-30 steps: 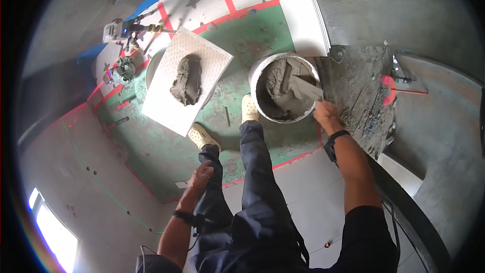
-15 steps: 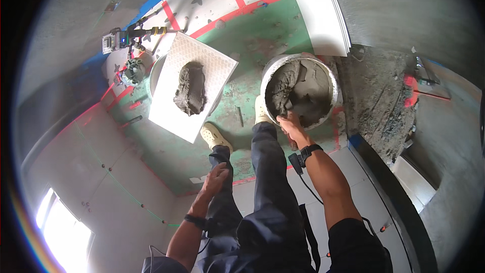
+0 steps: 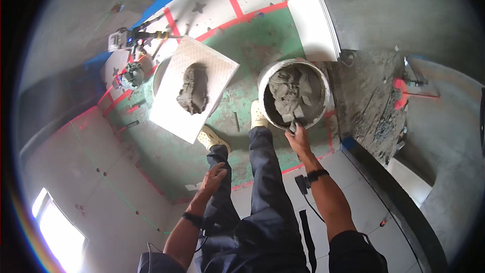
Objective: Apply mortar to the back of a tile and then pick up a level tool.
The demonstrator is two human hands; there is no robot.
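A trowel is at the near side of a white bucket, its handle grasped in the clenched fingers of the right hand at the near rim; its blade reaches in among the grey mortar, so smeared that I cannot tell where its edges end. The mortar is heaped in the left and middle of the bucket, with the dark inner wall showing at the right. Just beside the bucket on the left is the right shoe, pale and clog-like, and farther left and nearer is the left shoe. The left hand is over the left trouser leg, its fingers released and loosely bent; I cannot tell whether it touches the cloth. Left of the bucket and well apart from it, a white tile bears a long mound of mortar. A dark, thin rod lies on the green floor between tile and bucket. Beyond the bucket on the far right stands a stack of white tiles; right of the bucket is a strip of rough rubble. At the far left is a tripod-mounted device.
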